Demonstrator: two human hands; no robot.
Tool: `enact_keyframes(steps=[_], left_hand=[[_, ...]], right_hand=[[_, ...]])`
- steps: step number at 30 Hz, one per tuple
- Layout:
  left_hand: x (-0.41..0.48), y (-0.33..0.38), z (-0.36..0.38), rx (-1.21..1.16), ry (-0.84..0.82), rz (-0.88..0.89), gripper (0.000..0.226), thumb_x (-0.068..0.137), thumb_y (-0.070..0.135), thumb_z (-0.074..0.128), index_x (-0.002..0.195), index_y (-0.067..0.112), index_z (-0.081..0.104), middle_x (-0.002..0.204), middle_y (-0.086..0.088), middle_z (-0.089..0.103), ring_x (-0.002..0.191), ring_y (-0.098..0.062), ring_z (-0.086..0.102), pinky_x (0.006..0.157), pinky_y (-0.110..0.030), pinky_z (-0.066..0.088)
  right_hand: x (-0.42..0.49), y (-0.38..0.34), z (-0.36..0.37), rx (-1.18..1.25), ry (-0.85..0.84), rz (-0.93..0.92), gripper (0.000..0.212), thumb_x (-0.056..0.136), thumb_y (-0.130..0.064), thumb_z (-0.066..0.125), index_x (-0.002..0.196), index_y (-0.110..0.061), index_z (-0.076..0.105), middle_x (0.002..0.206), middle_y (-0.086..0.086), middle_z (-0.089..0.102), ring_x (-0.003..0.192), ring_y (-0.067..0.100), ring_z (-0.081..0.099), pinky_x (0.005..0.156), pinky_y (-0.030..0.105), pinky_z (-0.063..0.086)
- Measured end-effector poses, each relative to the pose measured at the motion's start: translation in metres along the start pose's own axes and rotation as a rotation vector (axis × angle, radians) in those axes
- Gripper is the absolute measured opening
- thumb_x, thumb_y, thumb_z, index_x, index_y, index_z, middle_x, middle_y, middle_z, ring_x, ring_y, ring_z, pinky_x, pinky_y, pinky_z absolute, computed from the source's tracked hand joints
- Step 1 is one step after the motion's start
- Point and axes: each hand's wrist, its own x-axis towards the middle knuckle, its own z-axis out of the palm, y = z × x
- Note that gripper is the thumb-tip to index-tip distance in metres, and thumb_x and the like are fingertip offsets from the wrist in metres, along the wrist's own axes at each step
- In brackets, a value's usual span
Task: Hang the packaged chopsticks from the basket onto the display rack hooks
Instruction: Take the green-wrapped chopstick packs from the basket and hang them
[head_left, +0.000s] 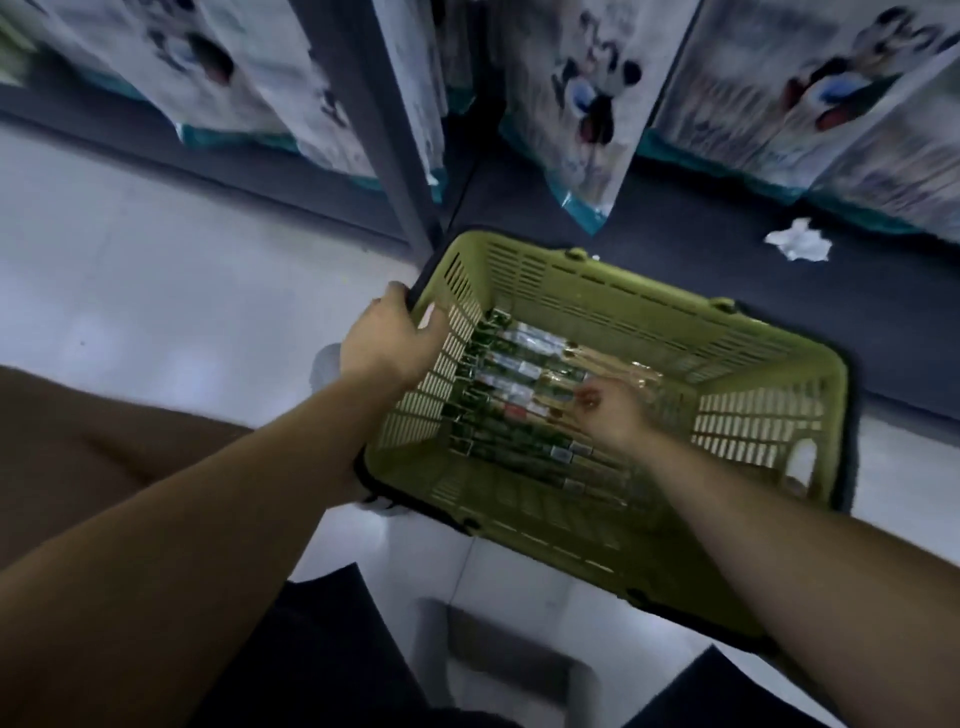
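Note:
A green plastic basket (649, 322) sits low on the floor in front of me. Several packaged chopsticks (519, 379) in clear wrappers with dark green ends lie side by side on its bottom. My left hand (389, 343) grips the basket's left rim, fingers curled over the edge. My right hand (613, 410) reaches down inside the basket and rests on the packs, its fingers blurred, so I cannot make out whether they hold a pack. The display rack hooks are out of view.
Hanging printed packages (587, 104) fill the rack above the basket. A dark upright post (395, 156) stands at the basket's far left corner. A crumpled white paper (797, 241) lies on the dark base shelf. A grey step stool (498, 654) stands under me.

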Motion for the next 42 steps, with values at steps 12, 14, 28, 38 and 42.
enact_keyframes(steps=[12,14,28,38,42], left_hand=[[0.014,-0.019,0.019,-0.101,0.091,-0.003,0.034,0.097,0.051,0.054,0.100,0.018,0.056,0.075,0.007,0.061,0.069,-0.011,0.058,0.060,-0.035,0.040],[0.015,-0.020,0.020,-0.109,0.078,0.004,0.035,0.096,0.053,0.053,0.102,0.019,0.057,0.078,0.006,0.063,0.071,-0.014,0.060,0.062,-0.036,0.046],[-0.001,-0.021,0.010,-0.090,0.324,0.281,0.041,0.095,0.030,0.065,0.126,0.006,0.054,0.123,-0.010,0.053,0.110,-0.026,0.054,0.092,-0.041,0.048],[-0.041,0.011,0.033,-0.871,-0.382,-0.113,0.013,0.104,0.030,0.061,0.103,0.020,0.068,0.091,0.001,0.075,0.079,-0.010,0.073,0.062,-0.021,0.058],[-0.026,-0.003,0.022,-0.853,-0.269,-0.160,0.025,0.108,0.035,0.051,0.121,0.016,0.062,0.101,0.004,0.078,0.090,-0.011,0.075,0.061,-0.029,0.058]], right_hand=[[0.008,0.015,0.057,-0.641,-0.071,-0.105,0.067,0.087,-0.041,0.077,0.145,-0.022,0.050,0.143,0.006,0.050,0.131,0.030,0.045,0.093,0.037,0.048],[0.010,0.015,0.057,-0.669,-0.068,-0.116,0.058,0.090,-0.035,0.074,0.142,-0.021,0.053,0.137,0.006,0.055,0.128,0.029,0.047,0.090,0.037,0.048],[-0.003,-0.009,0.013,0.075,-0.046,-0.102,0.010,0.089,-0.023,0.077,0.093,-0.029,0.071,0.080,-0.006,0.070,0.071,0.012,0.067,0.057,0.026,0.051],[-0.050,-0.103,-0.001,0.469,-0.154,-0.305,0.005,0.090,-0.018,0.075,0.093,-0.023,0.076,0.088,-0.003,0.077,0.084,0.015,0.074,0.077,0.040,0.060],[-0.036,-0.073,0.007,0.362,-0.150,-0.187,0.003,0.094,-0.038,0.071,0.093,-0.041,0.072,0.089,-0.016,0.074,0.084,0.000,0.068,0.076,0.028,0.054]])
